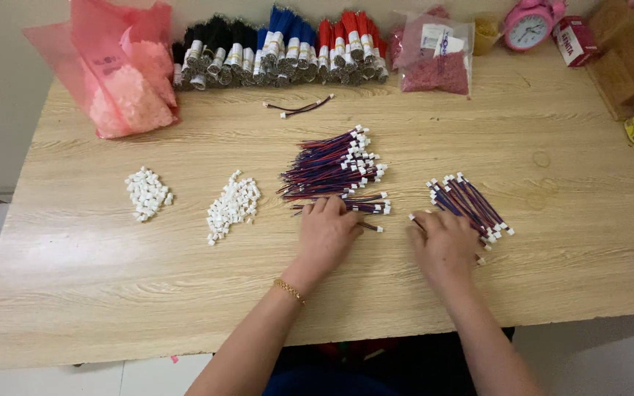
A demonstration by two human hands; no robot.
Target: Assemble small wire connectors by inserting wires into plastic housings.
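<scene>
Left hand point(328, 233): palm down near the middle of the surface point(97, 279), fingers spread and resting on the near edge of the large wire pile point(332, 165); grip flat, pinching nothing that shows
Right hand point(445, 246): palm down just right of the left, fingertips on the near end of the small wire bundle point(471, 205); whether the grip is pinching a wire I cannot tell
Large wire pile: red and blue leads with white plugs at their right ends, lying across the middle of the surface
Small wire bundle: same leads, angled toward the right edge, apart from the large pile
Pink bag point(126, 73): translucent, open, at the far left corner, holding pale pink small parts
Clear bag point(434, 55): at the far edge right of centre, holding dark pink granular parts
Wire bunches point(280, 48): black, blue and red, banded, in a row along the far edge between the two bags
Loose white connectors: two heaps left of centre, left heap point(148, 193) and right heap point(232, 205)
Single lead point(299, 108): alone, just before the bunches
Pink clock point(528, 26): far edge, toward the right corner
</scene>
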